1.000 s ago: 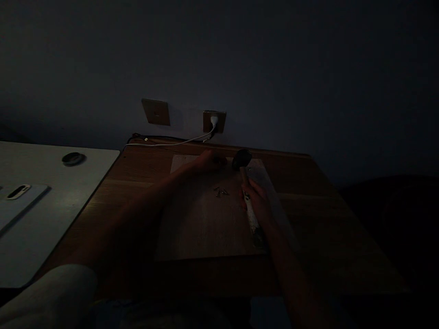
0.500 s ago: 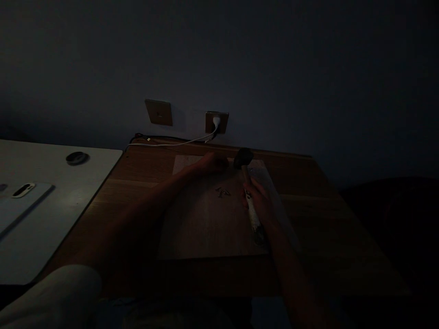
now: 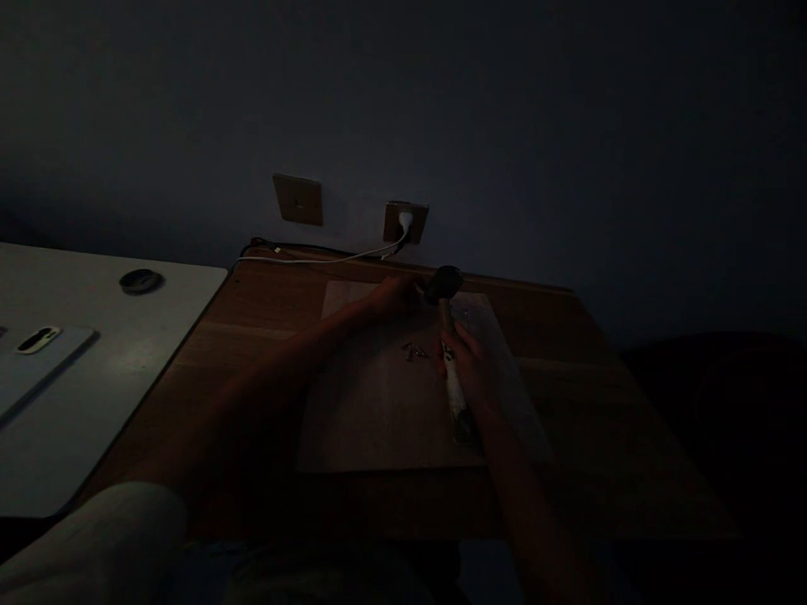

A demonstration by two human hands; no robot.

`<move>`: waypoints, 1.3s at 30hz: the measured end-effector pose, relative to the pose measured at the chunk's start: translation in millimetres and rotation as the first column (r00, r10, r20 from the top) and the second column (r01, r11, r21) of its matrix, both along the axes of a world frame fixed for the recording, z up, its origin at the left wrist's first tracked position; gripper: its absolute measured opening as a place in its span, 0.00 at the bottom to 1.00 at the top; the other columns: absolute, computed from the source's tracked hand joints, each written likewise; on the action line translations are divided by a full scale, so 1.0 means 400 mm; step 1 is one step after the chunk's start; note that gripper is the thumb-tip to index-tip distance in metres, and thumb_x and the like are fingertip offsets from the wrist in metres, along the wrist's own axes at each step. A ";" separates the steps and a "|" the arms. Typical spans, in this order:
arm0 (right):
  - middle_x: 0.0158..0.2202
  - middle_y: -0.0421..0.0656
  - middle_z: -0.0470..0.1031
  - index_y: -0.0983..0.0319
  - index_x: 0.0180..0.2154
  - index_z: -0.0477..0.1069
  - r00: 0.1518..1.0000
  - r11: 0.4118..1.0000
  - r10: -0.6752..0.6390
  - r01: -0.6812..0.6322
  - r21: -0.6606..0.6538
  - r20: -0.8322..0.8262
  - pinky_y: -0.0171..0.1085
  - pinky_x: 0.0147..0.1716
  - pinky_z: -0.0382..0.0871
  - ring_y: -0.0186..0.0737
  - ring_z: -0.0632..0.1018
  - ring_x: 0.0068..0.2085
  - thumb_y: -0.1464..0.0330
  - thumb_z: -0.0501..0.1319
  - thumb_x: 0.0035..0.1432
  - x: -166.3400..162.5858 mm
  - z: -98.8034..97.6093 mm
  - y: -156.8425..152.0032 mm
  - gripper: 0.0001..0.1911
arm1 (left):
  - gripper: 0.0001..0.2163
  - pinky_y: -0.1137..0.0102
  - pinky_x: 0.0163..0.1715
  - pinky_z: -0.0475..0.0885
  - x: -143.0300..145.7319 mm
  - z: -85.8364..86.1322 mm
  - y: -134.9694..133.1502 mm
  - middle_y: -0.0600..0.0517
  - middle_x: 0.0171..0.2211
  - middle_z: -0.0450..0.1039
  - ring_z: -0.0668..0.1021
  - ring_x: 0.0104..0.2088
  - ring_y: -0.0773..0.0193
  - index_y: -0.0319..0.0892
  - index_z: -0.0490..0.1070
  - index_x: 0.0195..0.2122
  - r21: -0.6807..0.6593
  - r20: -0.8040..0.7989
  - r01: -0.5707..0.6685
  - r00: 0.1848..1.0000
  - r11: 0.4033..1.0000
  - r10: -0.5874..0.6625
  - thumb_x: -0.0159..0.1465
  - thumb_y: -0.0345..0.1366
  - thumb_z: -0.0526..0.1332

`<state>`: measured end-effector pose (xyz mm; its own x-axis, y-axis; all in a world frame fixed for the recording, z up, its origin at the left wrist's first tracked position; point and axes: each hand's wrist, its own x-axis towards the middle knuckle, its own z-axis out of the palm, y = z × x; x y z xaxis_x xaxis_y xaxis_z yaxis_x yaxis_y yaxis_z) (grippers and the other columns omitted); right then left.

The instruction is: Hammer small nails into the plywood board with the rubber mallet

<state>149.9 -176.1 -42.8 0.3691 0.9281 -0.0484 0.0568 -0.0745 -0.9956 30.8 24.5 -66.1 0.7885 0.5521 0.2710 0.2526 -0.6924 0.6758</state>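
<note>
Although the light is low, a pale sleeve (image 3: 94, 546) is legible at the near left, beside a wooden table (image 3: 239, 344). On this table lies a flat board (image 3: 378, 420). Above the board's right part is a hammer (image 3: 453, 391), its butt toward the near side; the right hand (image 3: 472, 361) is wrapped firmly around its handle. To the left, a white tabletop (image 3: 170, 336) bears a pale slab (image 3: 47, 365) with a rounded cut-out. Several small metal fasteners (image 3: 416, 351) (screws or nails, too dim to tell) lie loosely grouped on the board. Beyond them, the left hand (image 3: 396, 296) is at the board's far part, fingers just beside the hammer's dark head; whether they pinch anything cannot be determined. A dark round object (image 3: 140, 281) sits on the white tabletop. Farther back, a white cable (image 3: 315, 261) runs to a plug (image 3: 406, 220) in a wall socket (image 3: 391, 223).
</note>
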 end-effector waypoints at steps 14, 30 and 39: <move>0.17 0.33 0.65 0.55 0.30 0.68 0.999 1.000 0.016 -0.017 -0.022 -0.039 0.34 0.16 0.56 0.31 0.64 0.16 0.49 0.65 0.56 0.001 0.002 -0.004 0.18 | 0.24 0.70 0.41 0.77 0.006 -0.005 0.002 0.45 0.43 0.85 0.85 0.40 0.59 0.37 0.76 0.56 -0.019 0.038 -0.004 0.999 1.000 0.005 0.57 0.28 0.68; 0.24 0.34 0.70 0.55 0.31 0.69 0.997 1.000 0.027 -0.028 -0.013 -0.069 0.34 0.15 0.57 0.30 0.65 0.16 0.49 0.67 0.53 0.001 -0.007 0.000 0.19 | 0.30 0.68 0.46 0.77 0.009 -0.016 0.009 0.46 0.47 0.84 0.85 0.45 0.56 0.38 0.72 0.63 0.027 0.032 0.016 0.999 0.999 -0.017 0.57 0.33 0.68; 0.23 0.34 0.69 0.55 0.32 0.69 0.999 0.999 0.035 -0.036 -0.024 -0.033 0.34 0.15 0.56 0.30 0.65 0.16 0.51 0.65 0.55 -0.002 -0.012 0.000 0.16 | 0.29 0.68 0.44 0.77 0.011 -0.028 0.020 0.45 0.43 0.84 0.84 0.42 0.56 0.35 0.73 0.61 0.028 0.034 0.002 0.999 1.000 -0.003 0.58 0.36 0.68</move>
<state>149.1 -175.9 -47.6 0.3338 0.9390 -0.0829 0.0275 -0.0976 -0.9948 35.2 32.5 -77.5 0.7796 0.5423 0.3134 0.2282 -0.7119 0.6642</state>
